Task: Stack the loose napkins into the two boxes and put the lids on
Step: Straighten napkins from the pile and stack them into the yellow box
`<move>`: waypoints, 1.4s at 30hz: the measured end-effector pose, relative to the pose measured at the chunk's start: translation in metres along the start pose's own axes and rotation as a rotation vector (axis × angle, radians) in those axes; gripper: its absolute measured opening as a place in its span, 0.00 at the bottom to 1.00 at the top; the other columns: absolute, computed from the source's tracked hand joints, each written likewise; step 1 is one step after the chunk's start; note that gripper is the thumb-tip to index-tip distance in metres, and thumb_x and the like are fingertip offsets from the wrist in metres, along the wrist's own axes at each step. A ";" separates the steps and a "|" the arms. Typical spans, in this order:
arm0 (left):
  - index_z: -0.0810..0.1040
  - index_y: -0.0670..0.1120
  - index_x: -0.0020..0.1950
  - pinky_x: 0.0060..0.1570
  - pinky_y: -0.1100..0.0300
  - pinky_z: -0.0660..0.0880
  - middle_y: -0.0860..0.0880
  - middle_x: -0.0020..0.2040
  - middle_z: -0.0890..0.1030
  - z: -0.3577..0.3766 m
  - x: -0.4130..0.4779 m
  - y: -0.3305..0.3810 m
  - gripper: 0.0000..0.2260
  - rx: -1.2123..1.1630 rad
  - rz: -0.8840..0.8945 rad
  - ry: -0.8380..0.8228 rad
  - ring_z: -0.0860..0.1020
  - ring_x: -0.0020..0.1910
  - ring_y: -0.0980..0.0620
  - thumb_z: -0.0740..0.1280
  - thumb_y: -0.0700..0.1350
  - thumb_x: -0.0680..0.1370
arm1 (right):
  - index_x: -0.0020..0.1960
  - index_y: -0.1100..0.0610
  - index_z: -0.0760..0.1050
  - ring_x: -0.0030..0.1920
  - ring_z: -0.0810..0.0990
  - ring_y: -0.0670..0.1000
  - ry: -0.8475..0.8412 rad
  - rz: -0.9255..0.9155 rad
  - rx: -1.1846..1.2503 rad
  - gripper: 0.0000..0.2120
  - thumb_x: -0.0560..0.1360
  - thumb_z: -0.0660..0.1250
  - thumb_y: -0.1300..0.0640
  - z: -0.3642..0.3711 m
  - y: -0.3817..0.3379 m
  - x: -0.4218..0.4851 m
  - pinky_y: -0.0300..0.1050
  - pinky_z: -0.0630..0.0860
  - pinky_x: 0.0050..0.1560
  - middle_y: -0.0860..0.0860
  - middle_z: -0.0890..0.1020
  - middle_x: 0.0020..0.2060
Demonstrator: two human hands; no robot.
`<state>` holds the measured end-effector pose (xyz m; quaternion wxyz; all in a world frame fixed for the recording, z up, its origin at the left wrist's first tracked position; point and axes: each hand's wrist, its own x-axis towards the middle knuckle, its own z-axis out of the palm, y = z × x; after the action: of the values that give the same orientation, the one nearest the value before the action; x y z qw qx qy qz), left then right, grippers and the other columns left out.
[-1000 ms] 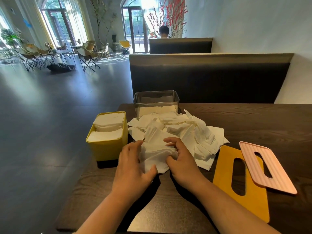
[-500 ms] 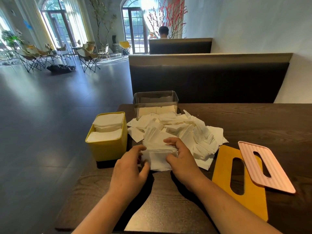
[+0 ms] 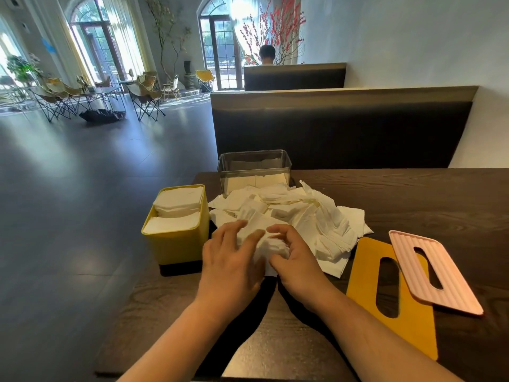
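A heap of loose white napkins (image 3: 300,216) lies in the middle of the dark wooden table (image 3: 413,199). My left hand (image 3: 230,260) rests with spread fingers on the near edge of the heap. My right hand (image 3: 296,260) pinches a small bunch of napkins (image 3: 271,245) between thumb and curled fingers. A yellow box (image 3: 176,244) at the left is filled with napkins to its rim. Behind the heap, a clear box (image 3: 254,168) holds a low layer of napkins. A yellow lid (image 3: 366,282) and a pink lid (image 3: 413,260) lie at the right, the pink one overlapping the yellow.
The table's left edge runs just beside the yellow box, with open floor beyond. A dark bench back (image 3: 341,128) stands behind the table. A person sits far off in another booth. Folding chairs stand at the far left.
My left hand has slid forward and up onto the heap, its fingers now spread over the napkins. My right hand has stayed on the bunch. The bunch looks more gathered.
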<state>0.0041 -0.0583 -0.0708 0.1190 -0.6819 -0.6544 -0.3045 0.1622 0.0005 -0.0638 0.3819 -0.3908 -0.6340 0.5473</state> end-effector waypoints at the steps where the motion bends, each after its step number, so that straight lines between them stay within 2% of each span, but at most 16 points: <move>1: 0.76 0.55 0.72 0.63 0.40 0.73 0.44 0.74 0.72 0.002 0.004 0.004 0.25 0.004 0.027 -0.010 0.68 0.74 0.41 0.75 0.52 0.75 | 0.63 0.38 0.74 0.49 0.84 0.49 -0.007 0.006 -0.003 0.29 0.77 0.61 0.71 -0.001 -0.001 0.000 0.45 0.82 0.45 0.50 0.79 0.61; 4: 0.76 0.58 0.71 0.68 0.40 0.68 0.46 0.75 0.71 0.005 0.012 0.012 0.22 0.008 0.095 -0.033 0.66 0.77 0.42 0.68 0.56 0.77 | 0.63 0.37 0.74 0.50 0.84 0.51 -0.006 0.043 0.030 0.32 0.77 0.57 0.73 -0.004 -0.002 0.001 0.42 0.80 0.44 0.51 0.80 0.60; 7: 0.68 0.59 0.77 0.76 0.38 0.62 0.50 0.78 0.67 -0.001 0.020 0.011 0.30 0.024 0.091 -0.147 0.61 0.79 0.46 0.62 0.64 0.75 | 0.61 0.36 0.75 0.49 0.84 0.51 0.030 0.041 0.045 0.31 0.79 0.57 0.73 -0.005 -0.001 0.002 0.47 0.81 0.47 0.52 0.81 0.57; 9: 0.63 0.60 0.79 0.78 0.38 0.60 0.54 0.79 0.65 -0.005 0.028 0.002 0.33 0.050 0.051 -0.261 0.59 0.80 0.50 0.60 0.67 0.74 | 0.62 0.39 0.75 0.51 0.86 0.50 0.044 0.028 0.063 0.29 0.81 0.57 0.72 -0.007 -0.001 0.002 0.48 0.83 0.51 0.52 0.81 0.57; 12: 0.69 0.62 0.74 0.75 0.44 0.63 0.59 0.72 0.71 -0.006 0.035 -0.011 0.29 -0.001 0.009 -0.301 0.64 0.74 0.54 0.61 0.69 0.75 | 0.62 0.39 0.74 0.52 0.86 0.50 0.054 0.013 0.053 0.28 0.81 0.58 0.73 -0.008 -0.001 0.002 0.52 0.84 0.54 0.52 0.82 0.57; 14: 0.73 0.62 0.70 0.70 0.48 0.68 0.60 0.65 0.75 -0.006 0.033 -0.016 0.25 -0.057 0.011 -0.281 0.68 0.69 0.55 0.64 0.68 0.75 | 0.62 0.35 0.73 0.53 0.85 0.49 0.075 -0.016 -0.017 0.29 0.81 0.60 0.71 -0.009 -0.001 0.001 0.53 0.84 0.57 0.48 0.82 0.56; 16: 0.77 0.60 0.65 0.64 0.50 0.72 0.60 0.60 0.77 -0.005 0.030 -0.020 0.22 -0.093 0.016 -0.251 0.71 0.63 0.56 0.65 0.67 0.75 | 0.63 0.35 0.72 0.55 0.81 0.44 0.105 -0.063 -0.151 0.26 0.80 0.65 0.67 -0.010 -0.003 -0.001 0.43 0.82 0.57 0.43 0.80 0.56; 18: 0.79 0.58 0.63 0.58 0.52 0.76 0.60 0.56 0.78 -0.005 0.027 -0.023 0.21 -0.156 0.000 -0.220 0.74 0.58 0.57 0.66 0.66 0.75 | 0.64 0.40 0.72 0.55 0.78 0.41 0.163 -0.116 -0.245 0.23 0.78 0.68 0.64 -0.012 -0.005 -0.003 0.30 0.76 0.52 0.43 0.79 0.55; 20: 0.80 0.56 0.62 0.55 0.56 0.78 0.61 0.56 0.78 -0.005 0.024 -0.025 0.20 -0.261 -0.049 -0.210 0.76 0.56 0.60 0.70 0.64 0.74 | 0.63 0.43 0.73 0.54 0.77 0.41 0.216 -0.145 -0.306 0.22 0.76 0.70 0.64 -0.013 -0.003 -0.003 0.26 0.72 0.47 0.44 0.78 0.53; 23: 0.81 0.56 0.61 0.56 0.58 0.79 0.63 0.56 0.78 -0.003 0.020 -0.027 0.17 -0.369 -0.087 -0.198 0.78 0.56 0.61 0.75 0.58 0.75 | 0.62 0.44 0.73 0.50 0.77 0.43 0.242 -0.130 -0.318 0.22 0.76 0.70 0.65 -0.013 -0.002 -0.002 0.28 0.73 0.44 0.45 0.77 0.49; 27: 0.81 0.56 0.63 0.60 0.58 0.78 0.63 0.59 0.79 -0.002 0.018 -0.028 0.17 -0.452 -0.099 -0.174 0.78 0.60 0.62 0.77 0.55 0.75 | 0.61 0.43 0.73 0.42 0.76 0.44 0.264 -0.114 -0.277 0.20 0.78 0.69 0.65 -0.015 -0.001 0.000 0.33 0.75 0.40 0.46 0.78 0.45; 32: 0.82 0.58 0.64 0.64 0.58 0.77 0.65 0.60 0.80 -0.004 0.016 -0.025 0.15 -0.565 -0.111 -0.137 0.78 0.63 0.63 0.76 0.54 0.77 | 0.58 0.40 0.74 0.45 0.79 0.45 0.301 -0.151 -0.211 0.19 0.79 0.69 0.64 -0.013 -0.003 0.001 0.44 0.81 0.45 0.45 0.79 0.45; 37: 0.85 0.57 0.61 0.63 0.54 0.79 0.63 0.59 0.81 -0.002 0.015 -0.026 0.11 -0.622 -0.122 -0.122 0.79 0.62 0.60 0.75 0.52 0.78 | 0.56 0.42 0.76 0.47 0.79 0.42 0.343 -0.180 -0.161 0.17 0.79 0.69 0.65 -0.011 -0.003 0.002 0.42 0.82 0.46 0.46 0.80 0.46; 42: 0.85 0.57 0.59 0.62 0.54 0.79 0.63 0.58 0.81 -0.001 0.014 -0.026 0.10 -0.638 -0.126 -0.134 0.79 0.62 0.58 0.74 0.52 0.78 | 0.56 0.43 0.77 0.45 0.78 0.43 0.284 -0.153 -0.158 0.16 0.78 0.71 0.64 -0.015 -0.005 0.002 0.41 0.81 0.45 0.46 0.80 0.45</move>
<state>-0.0216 -0.0440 -0.0678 -0.1628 -0.6613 -0.5734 -0.4554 0.1746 0.0076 -0.0572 0.4762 -0.4436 -0.6426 0.4044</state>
